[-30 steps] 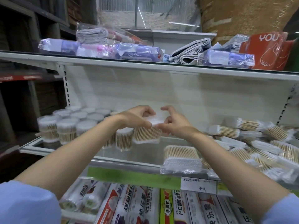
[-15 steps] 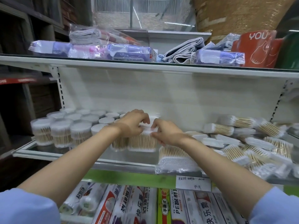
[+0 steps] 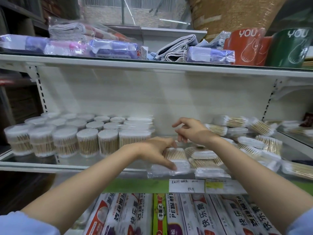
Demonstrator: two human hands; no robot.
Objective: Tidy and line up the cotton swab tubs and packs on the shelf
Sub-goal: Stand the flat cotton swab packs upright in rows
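Since your left hand [image 3: 156, 150] lies spread on the flat swab pack [image 3: 175, 158] beside the square tub [image 3: 134, 140], grip its stiff long edges: film's slippery. Right hand [image 3: 193, 131] hovers, fingers apart, empty.

I'm looking at a retail shop aisle, stocked for sale.

I see white metal display shelving [image 3: 152, 67] with slotted uprights, and a handwritten white paper price tag [image 3: 186, 186] clipped to a green label strip [image 3: 135, 185] on the near shelf edge. Many identical clear round plastic tubs of wooden cotton swabs [image 3: 66, 141] stand in rows on the left, with heaped clear plastic swab packs [image 3: 260, 127] on the right. Boxed rolls of plastic wrap [image 3: 174, 216] fill the shelf below; wrapped purple cloth packs [image 3: 116, 49] lie above.
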